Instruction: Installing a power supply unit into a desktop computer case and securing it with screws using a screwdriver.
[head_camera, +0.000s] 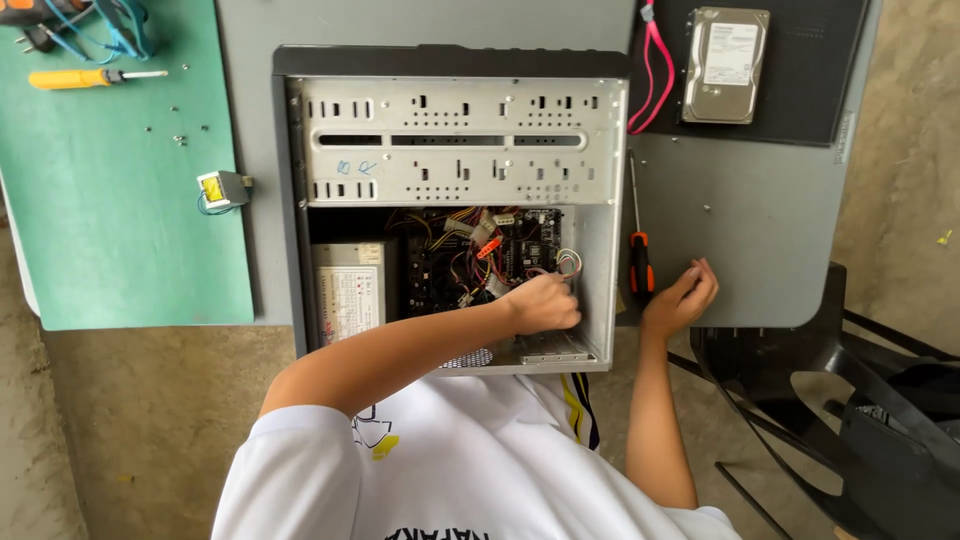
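Note:
An open computer case (455, 130) lies on its side on a grey table (740, 220). My left hand (543, 303) reaches inside it at the lower right, fingers curled around a bundle of thin coloured wires (569, 262) beside the motherboard (500, 255). On the table just right of the case rests my right hand (682, 298), fingers loosely bent and holding nothing. It is next to an orange and black screwdriver (639, 262). A power supply (347, 293) sits in the case's lower left.
A hard drive (726, 65) and a pink cable (655, 70) lie on a black panel at top right. The green mat (110, 230) on the left carries a yellow screwdriver (90, 77), loose screws and a small transformer (222, 189). A black chair (850, 400) stands at right.

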